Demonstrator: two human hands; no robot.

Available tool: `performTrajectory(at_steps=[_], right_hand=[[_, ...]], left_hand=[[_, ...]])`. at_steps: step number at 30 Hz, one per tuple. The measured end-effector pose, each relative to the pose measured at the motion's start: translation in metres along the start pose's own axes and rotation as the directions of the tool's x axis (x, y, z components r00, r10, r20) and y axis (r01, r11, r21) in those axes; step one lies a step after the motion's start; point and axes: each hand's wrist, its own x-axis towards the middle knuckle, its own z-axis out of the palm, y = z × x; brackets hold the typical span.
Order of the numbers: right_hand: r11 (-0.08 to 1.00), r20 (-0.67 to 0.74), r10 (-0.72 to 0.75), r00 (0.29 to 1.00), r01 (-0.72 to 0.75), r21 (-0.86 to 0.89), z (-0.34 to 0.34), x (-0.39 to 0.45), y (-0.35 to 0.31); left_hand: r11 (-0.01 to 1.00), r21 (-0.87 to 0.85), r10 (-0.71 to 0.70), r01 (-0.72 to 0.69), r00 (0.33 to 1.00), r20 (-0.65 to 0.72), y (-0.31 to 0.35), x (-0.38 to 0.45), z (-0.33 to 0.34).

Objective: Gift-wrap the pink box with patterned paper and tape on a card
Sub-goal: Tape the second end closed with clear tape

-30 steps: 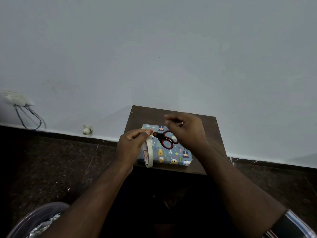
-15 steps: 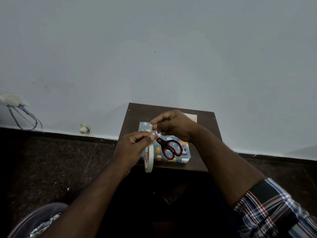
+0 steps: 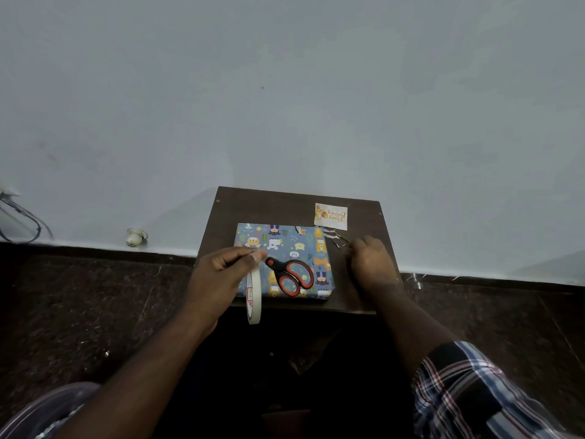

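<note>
The wrapped box (image 3: 285, 258) looks finished; scissors (image 3: 289, 275) rest on it. Beyond it, the card (image 3: 331, 216) lies untaped. Left hand (image 3: 221, 274) pinches the tape roll (image 3: 254, 296); right hand (image 3: 368, 259) grip unclear.

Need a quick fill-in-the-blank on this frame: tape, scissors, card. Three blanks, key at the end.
1. The left hand holds the roll of ____.
2. The scissors lie on top of the ____ box.
3. The card lies on the table, beyond the ____ hand.

Missing words: tape; wrapped; right
</note>
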Motion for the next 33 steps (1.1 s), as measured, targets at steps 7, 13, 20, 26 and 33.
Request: performTrajectory(at_steps=[7,13,20,26,33], right_hand=[[0.986,0.127,-0.151,0.98,0.159,-0.058,0.003,-0.003,0.004],[0.981,0.286,0.055,0.957,-0.105,0.161,-0.02,0.008,0.013],[0.768,0.074,0.219,0.973,-0.218,0.602,-0.065,0.001,-0.004],[0.725,0.155,0.247,0.956,-0.289,0.625,-0.055,0.012,-0.016],[0.885,0.252,0.149,0.956,-0.243,0.398,-0.045,0.03,-0.012]], left_hand=[[1.0,-0.015,-0.003,0.003,1.0,0.002,-0.002,0.002,0.002],[1.0,-0.013,0.002,-0.002,1.0,0.007,-0.001,0.0,0.001],[1.0,-0.002,-0.009,0.009,1.0,-0.001,0.002,-0.001,0.003],[0.999,-0.014,-0.032,0.032,0.999,0.0,0.006,-0.005,0.003],[1.0,-0.002,-0.017,0.017,1.0,-0.004,0.007,-0.004,0.002]])
